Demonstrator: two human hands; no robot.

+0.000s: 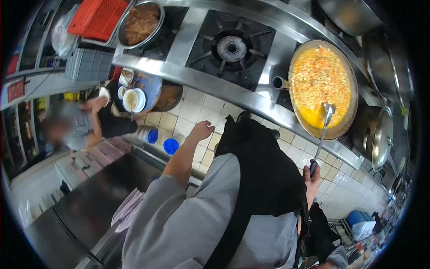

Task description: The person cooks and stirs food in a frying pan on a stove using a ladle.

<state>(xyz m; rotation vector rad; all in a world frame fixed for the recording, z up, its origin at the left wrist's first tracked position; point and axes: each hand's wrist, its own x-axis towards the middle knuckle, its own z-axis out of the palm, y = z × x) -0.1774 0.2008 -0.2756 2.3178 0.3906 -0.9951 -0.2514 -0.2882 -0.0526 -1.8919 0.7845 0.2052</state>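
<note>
My right hand [313,173] is closed round the dark handle of a long metal spoon [323,134]. The spoon's head rests in an orange-yellow mixture with pale and orange bits [320,80], which fills a large round pan [354,105] on the stove at the right. My left hand [203,131] hangs over the tiled floor, away from any object. Its fingers are curled inward and I see nothing in them.
A bare burner [232,48] lies left of the pan; a metal pot [157,28] of brown food stands farther left. Another person [83,130] sits beside a small round table [154,87]. Blue-lidded tubs [170,146] stand on the floor. A lidded pot [371,134] is at right.
</note>
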